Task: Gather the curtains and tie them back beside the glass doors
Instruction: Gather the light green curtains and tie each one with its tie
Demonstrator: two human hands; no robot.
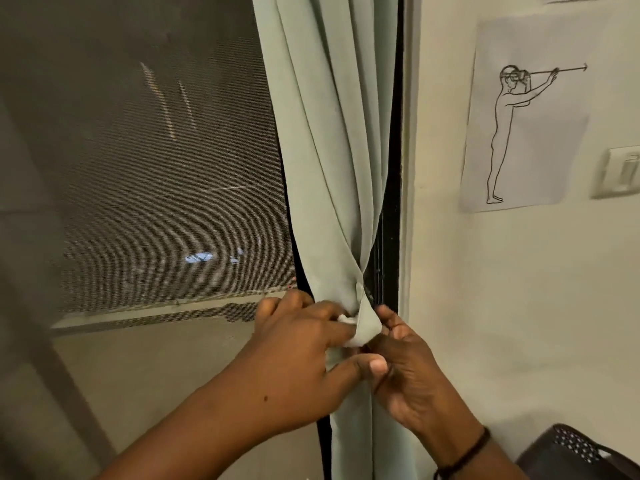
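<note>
Hanging in bunched vertical folds against the dark door frame (pixel 393 202), the pale sage-green fabric curtain (pixel 332 150) sits at the right edge of the mesh-screened glass door (pixel 156 168), cinched at a narrow point just above both hands. The left hand (pixel 298 355) curls its fingers round the gathered cloth and a pale tie strip (pixel 360 327), thumb pressed across the front, while the right hand (pixel 405 372), a black cord bracelet (pixel 464 455) on its wrist, pinches the same strip from the other side. On the cream wall (pixel 519 306) to the right are a paper sheet with a line-drawn standing figure (pixel 526 116) and a white light switch (pixel 620 171); a dark perforated plastic basket (pixel 575 452) shows at the lower right corner.
</note>
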